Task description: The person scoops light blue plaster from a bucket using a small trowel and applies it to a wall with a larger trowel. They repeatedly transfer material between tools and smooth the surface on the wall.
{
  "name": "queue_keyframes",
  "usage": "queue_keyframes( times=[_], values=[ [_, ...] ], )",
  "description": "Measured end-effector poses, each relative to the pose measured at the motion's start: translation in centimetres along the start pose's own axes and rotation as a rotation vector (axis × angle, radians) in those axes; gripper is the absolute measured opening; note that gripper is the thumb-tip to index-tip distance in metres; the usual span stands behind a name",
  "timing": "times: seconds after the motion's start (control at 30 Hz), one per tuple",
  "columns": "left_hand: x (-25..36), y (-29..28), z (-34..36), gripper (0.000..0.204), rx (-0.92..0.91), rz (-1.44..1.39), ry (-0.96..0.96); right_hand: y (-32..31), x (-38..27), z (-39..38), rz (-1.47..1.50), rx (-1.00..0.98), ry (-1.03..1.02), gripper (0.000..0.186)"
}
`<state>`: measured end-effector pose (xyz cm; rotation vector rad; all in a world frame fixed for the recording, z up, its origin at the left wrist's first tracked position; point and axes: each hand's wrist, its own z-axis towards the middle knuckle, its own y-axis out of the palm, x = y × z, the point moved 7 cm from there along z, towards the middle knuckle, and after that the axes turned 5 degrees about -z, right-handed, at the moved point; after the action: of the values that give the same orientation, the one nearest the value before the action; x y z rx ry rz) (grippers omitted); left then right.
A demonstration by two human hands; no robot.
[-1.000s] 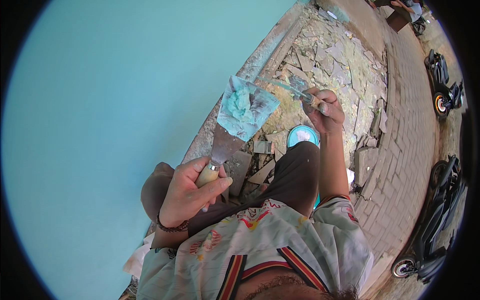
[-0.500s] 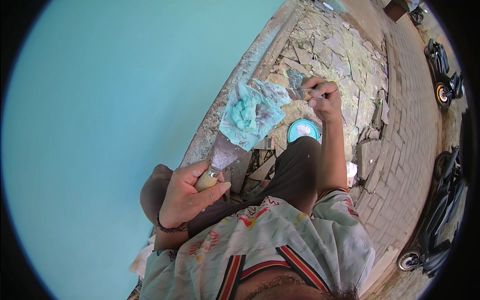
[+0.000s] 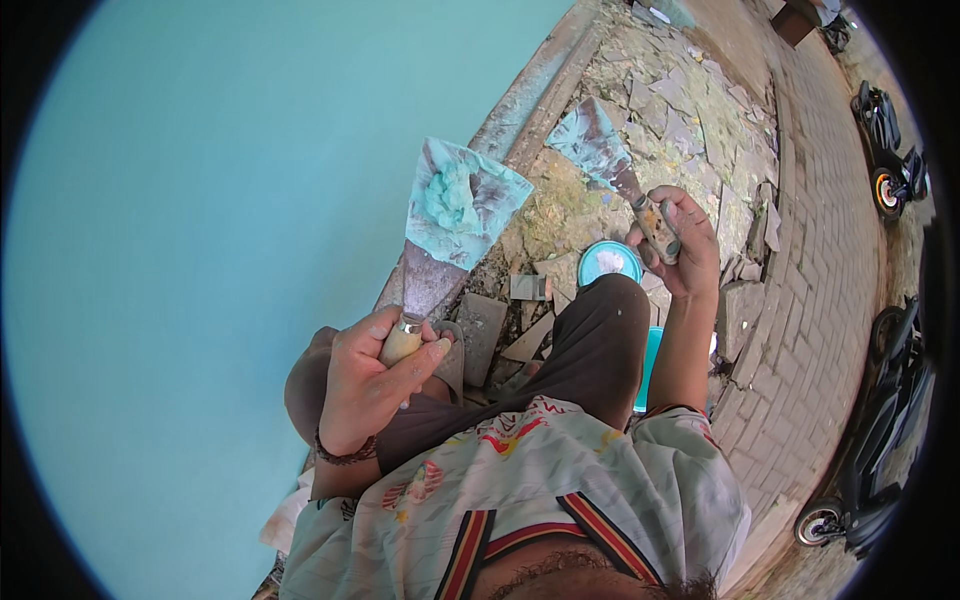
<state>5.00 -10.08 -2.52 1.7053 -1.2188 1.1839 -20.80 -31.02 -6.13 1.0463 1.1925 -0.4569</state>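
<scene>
The two blades, which met and overlapped half a second ago in the upper middle of the frame, are now apart. The lump of pale turquoise filler sits on the wide blade alone, and the narrow one comes away with only a thin smear, so the paste looks gathered and ready for spreading.

Nearest, in the lower centre, the left hand (image 3: pixel 372 385) is closed tight around the pale wooden handle of the wide putty knife (image 3: pixel 452 225). Its blade rises toward the upper middle, rusty brown near the handle and coated turquoise at the broad end, with a soft crumpled mound of filler near the top left corner of the blade.

Further up and right, the right hand (image 3: pixel 678 250) is wrapped around the handle of the narrow putty knife (image 3: pixel 605 160), whose blade points up and left, smeared thin and grey-green.

Between the hands, past the dark knee, a round turquoise tub (image 3: pixel 608 262) rests on the broken stone ground (image 3: pixel 690 110). The turquoise wall (image 3: pixel 200 250) fills the left half of the frame.
</scene>
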Motion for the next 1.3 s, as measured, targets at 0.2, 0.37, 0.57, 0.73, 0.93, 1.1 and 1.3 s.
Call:
queue_keyframes(
  times=[0.2, 0.37, 0.57, 0.73, 0.93, 1.1, 1.3],
  values=[
    [0.1, -0.2, 0.2, 0.009, 0.032, 0.027, 0.020, 3.3, -3.2, -3.1, -0.170, -0.161, 0.035, 0.037],
    [-0.4, -0.6, 0.3, 0.014, 0.058, 0.136, -0.027, 8.2, -7.3, -4.9, -0.723, -0.088, -0.144, 0.028],
    [-1.8, -0.1, 1.0, 0.022, 0.086, 0.149, 0.126, 12.3, -9.9, -4.3, -0.862, -0.038, -0.069, 0.025],
    [-1.8, 0.1, 0.8, 0.016, 0.069, 0.289, 0.128, 15.1, -9.9, -2.3, -1.087, -0.078, -0.072, 0.014],
    [-1.4, 0.5, 0.9, 0.023, 0.081, 0.379, 0.181, 18.4, -10.6, -1.0, -1.308, -0.152, -0.050, 0.014],
    [-0.7, 0.5, 0.6, 0.026, 0.100, 0.396, 0.199, 19.2, -10.3, -0.3, -1.347, -0.169, -0.009, 0.013],
    [-0.6, 0.4, 0.6, 0.025, 0.115, 0.475, 0.249, 19.6, -10.0, 0.7, -1.415, -0.259, -0.036, 0.014]
  ],
)
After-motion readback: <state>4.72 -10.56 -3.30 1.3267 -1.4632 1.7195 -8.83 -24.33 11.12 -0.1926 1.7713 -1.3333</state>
